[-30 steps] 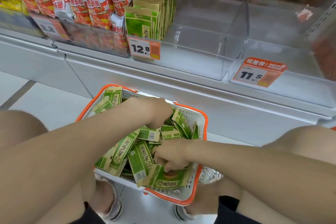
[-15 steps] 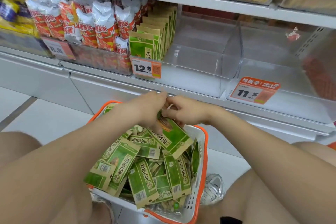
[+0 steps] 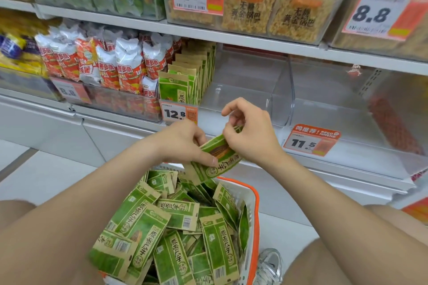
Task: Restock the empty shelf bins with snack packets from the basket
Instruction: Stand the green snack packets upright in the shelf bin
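Observation:
A white basket with an orange rim (image 3: 254,201) sits low between my knees, piled with several green snack packets (image 3: 176,227). Above it both hands hold a small stack of green packets (image 3: 217,157). My left hand (image 3: 183,143) grips the stack's lower left side with thumb on top. My right hand (image 3: 250,132) pinches its upper end. Straight ahead, a clear shelf bin (image 3: 245,90) holds one upright row of the same green packets (image 3: 187,81) at its left side; the rest of it is bare. Another clear bin (image 3: 347,109) to the right holds nothing.
Orange-and-white snack bags (image 3: 104,65) fill the bin to the left. Price tags 12.8 (image 3: 178,113) and 11.5 (image 3: 310,141) hang on the bin fronts. The upper shelf (image 3: 231,37) carries bins of rice-crust snacks (image 3: 278,11). My shoe (image 3: 269,264) lies right of the basket.
Both hands came up out of the basket with green packets and lifted them toward the shelf. The view tilted upward, showing the upper shelf.

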